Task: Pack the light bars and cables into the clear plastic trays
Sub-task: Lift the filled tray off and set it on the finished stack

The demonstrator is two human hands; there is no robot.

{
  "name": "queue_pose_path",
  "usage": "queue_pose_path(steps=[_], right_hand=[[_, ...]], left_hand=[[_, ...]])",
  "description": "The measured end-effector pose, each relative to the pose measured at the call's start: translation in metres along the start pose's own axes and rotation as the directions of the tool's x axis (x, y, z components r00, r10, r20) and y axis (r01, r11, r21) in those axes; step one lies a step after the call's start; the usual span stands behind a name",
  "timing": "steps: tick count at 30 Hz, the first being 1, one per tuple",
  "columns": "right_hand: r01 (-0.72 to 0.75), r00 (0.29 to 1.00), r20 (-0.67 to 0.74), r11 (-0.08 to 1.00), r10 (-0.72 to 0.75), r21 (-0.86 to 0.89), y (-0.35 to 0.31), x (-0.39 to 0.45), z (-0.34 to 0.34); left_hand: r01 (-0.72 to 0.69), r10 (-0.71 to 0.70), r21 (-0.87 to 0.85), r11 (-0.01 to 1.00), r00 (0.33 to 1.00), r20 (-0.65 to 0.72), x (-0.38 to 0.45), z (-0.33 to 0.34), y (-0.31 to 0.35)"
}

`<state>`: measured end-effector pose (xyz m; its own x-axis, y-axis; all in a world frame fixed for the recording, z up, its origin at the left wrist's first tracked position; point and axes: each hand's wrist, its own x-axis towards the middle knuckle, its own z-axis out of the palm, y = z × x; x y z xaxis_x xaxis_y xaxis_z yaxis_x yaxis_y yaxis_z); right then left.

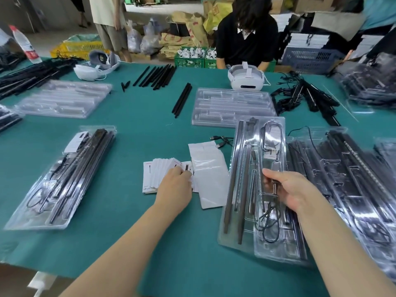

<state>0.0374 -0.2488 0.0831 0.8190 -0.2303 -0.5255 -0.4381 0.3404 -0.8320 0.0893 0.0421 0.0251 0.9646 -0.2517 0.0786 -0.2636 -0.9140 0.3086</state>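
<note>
A clear plastic tray [242, 211] packed with dark light bars and a coiled black cable lies tilted on the green table [132, 133]. My right hand [293, 191] grips this tray near its middle, thumb on top. My left hand [175, 185] rests on a fanned stack of white cards [158, 172], fingertips pinching at one card. A filled tray [62, 181] lies at the left. More filled trays [351, 185] are stacked at the right. Empty trays [231, 106] sit further back, with loose black bars [182, 99] beside them.
White plastic bags [210, 168] lie between my hands, with loose USB cables [220, 141] behind. Two white headsets [246, 79], a water bottle [25, 43] and bundles of black bars stand at the back. A person in black sits across the table.
</note>
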Motion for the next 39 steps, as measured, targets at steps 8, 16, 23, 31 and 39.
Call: queue_pose_path(steps=[8,16,23,31,39], right_hand=[[0.008,1.000,0.000,1.000,-0.008,0.026,0.003,0.000,-0.004],[-0.019,0.999,0.049,1.000,0.018,0.020,0.005,-0.002,-0.012],[-0.020,0.998,0.061,0.998,0.016,0.067,0.005,0.001,-0.023],[0.111,0.994,0.041,0.959,-0.104,-0.261,0.020,0.002,0.003],[0.259,0.896,-0.072,0.647,-0.438,-0.717,0.045,0.002,0.049]], left_hand=[[-0.494,0.478,0.028,0.869,0.852,0.211,-0.011,0.002,0.019],[-0.527,0.500,0.304,0.794,0.850,0.167,-0.012,-0.003,0.030],[-0.129,0.047,-0.295,0.947,0.962,-0.268,-0.003,-0.029,0.029],[-0.056,-0.334,-0.944,0.324,0.927,-0.169,0.024,-0.104,0.012],[-0.115,-0.176,-0.991,0.072,0.976,-0.126,0.029,-0.144,0.014]])
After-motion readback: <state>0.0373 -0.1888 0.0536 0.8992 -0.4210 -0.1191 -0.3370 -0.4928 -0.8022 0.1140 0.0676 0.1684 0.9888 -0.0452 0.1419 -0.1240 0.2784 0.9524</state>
